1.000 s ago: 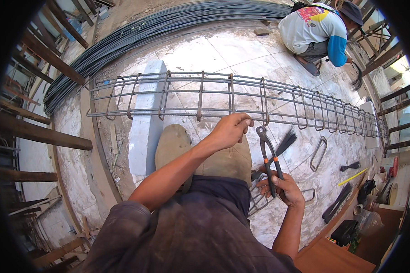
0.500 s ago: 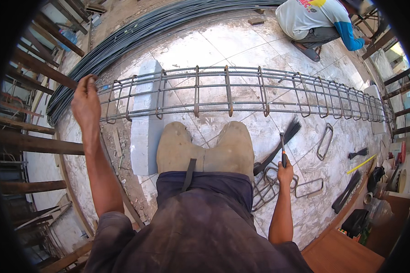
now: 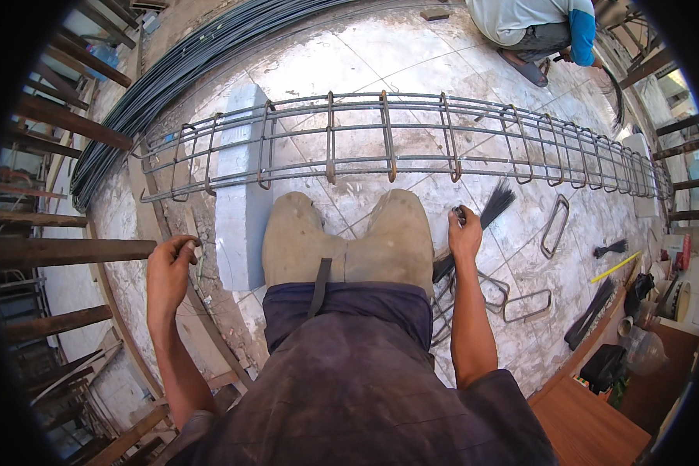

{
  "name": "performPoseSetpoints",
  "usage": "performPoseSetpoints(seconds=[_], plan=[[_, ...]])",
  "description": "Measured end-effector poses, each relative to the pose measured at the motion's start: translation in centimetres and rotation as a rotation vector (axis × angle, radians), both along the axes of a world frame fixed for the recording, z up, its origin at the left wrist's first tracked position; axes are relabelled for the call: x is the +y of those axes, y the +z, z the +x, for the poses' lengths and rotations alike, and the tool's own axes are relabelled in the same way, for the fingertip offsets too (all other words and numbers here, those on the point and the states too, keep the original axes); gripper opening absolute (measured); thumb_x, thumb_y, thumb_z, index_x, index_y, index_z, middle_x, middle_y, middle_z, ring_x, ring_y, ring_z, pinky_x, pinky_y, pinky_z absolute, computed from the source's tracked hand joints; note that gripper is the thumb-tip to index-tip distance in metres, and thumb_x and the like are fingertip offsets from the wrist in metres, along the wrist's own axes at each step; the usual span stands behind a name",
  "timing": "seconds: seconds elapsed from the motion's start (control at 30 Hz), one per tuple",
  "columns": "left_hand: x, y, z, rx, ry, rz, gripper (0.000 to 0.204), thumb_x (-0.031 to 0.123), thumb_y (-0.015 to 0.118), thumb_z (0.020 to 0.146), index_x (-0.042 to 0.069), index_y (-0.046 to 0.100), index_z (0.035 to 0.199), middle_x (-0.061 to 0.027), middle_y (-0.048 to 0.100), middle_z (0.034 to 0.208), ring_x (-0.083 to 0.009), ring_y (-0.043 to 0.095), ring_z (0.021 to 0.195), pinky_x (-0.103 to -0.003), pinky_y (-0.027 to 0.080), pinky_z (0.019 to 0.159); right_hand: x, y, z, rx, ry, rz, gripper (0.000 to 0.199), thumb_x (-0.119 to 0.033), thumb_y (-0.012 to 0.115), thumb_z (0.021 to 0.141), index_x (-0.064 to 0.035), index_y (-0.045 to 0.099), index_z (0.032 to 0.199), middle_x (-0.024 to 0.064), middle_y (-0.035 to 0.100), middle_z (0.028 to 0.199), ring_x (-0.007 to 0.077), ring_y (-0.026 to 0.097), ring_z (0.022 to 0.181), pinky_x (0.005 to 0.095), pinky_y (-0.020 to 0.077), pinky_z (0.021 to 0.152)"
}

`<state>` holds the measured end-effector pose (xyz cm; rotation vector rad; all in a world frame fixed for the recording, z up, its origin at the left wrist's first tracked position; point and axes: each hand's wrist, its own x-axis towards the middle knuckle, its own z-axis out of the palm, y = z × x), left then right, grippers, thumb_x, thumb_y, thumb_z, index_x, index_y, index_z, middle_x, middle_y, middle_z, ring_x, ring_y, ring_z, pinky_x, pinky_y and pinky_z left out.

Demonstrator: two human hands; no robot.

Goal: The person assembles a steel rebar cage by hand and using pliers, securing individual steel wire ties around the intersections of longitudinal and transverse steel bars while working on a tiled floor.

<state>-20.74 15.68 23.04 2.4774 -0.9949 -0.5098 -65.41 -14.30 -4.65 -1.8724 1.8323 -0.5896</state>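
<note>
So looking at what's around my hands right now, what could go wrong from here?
The loose metal loops on the floor, to the right of your knees, might catch a foot. The bare bar ends at the left of the steel cage could scratch your left hand if it moves up toward them. The cage also lies across a pale block, so a hard bump might shift it.

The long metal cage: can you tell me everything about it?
The long metal cage is an open frame of thin gray bars with hoops around them, some rusty-looking. It stretches sideways, looking smaller rightward. Its left part lies over a white block; another block is near its right end. The left hand and right hand aren't touching it.
</note>
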Motion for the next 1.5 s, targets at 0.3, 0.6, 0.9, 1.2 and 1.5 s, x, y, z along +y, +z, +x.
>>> performPoseSetpoints(seconds=[0.3,0.6,0.9,1.2,1.5], plan=[[-1.3,-5.6,-4.9,0.11,-0.044,0.188,0.026,0.025,0.061,0.1,0.007,0.078,0.109,-0.0123,0.074,0.078,-0.0288,0.072,0.074,-0.041,0.052,0.071,-9.6,5.7,18.1,-0.192,0.312,0.055,0.042,-0.029,0.076,0.088,0.0022,0.075,0.115,0.0269,0.075,0.101,0.0383,0.074,0.097,0.0452,0.0568,0.088],[0.1,-8.0,-3.8,0.175,0.034,0.161,0.025,0.024,0.061,0.1,0.007,0.077,0.109,-0.0123,0.074,0.078,-0.0295,0.073,0.075,-0.042,0.052,0.071,-12.3,4.8,21.4,-0.022,0.282,0.108,0.026,-0.015,0.076,0.074,0.0037,0.078,0.092,0.029,0.074,0.088,0.0425,0.075,0.091,0.0469,0.0583,0.085],[-1.4,-8.4,-2.2,0.179,0.011,0.138,0.025,0.025,0.061,0.1,0.007,0.076,0.109,-0.0135,0.074,0.079,-0.0308,0.073,0.075,-0.042,0.052,0.071,-12.7,4.6,21.6,-0.01,0.252,0.117,0.033,-0.026,0.081,0.076,-0.001,0.081,0.098,0.0227,0.077,0.092,0.0364,0.076,0.092,0.0433,0.0586,0.089],[-1.3,-9.3,-2.6,0.199,0.031,0.125,0.024,0.024,0.061,0.1,0.007,0.076,0.11,-0.0144,0.073,0.078,-0.0319,0.072,0.074,-0.042,0.052,0.07,-12.8,4.3,21.7,-0.004,0.255,0.113,0.032,-0.027,0.081,0.075,-0.002,0.082,0.095,0.0212,0.078,0.089,0.0353,0.076,0.091,0.0432,0.0583,0.09],[-3.6,-7.3,-4.0,0.259,0.009,0.081,0.024,0.022,0.062,0.1,0.008,0.076,0.113,-0.0088,0.072,0.078,-0.0211,0.068,0.071,-0.036,0.05,0.069,-13.0,4.0,21.7,0.01,0.241,0.116,0.033,-0.026,0.08,0.076,-0.0022,0.082,0.098,0.0189,0.078,0.087,0.032,0.077,0.088,0.0407,0.0589,0.088]])
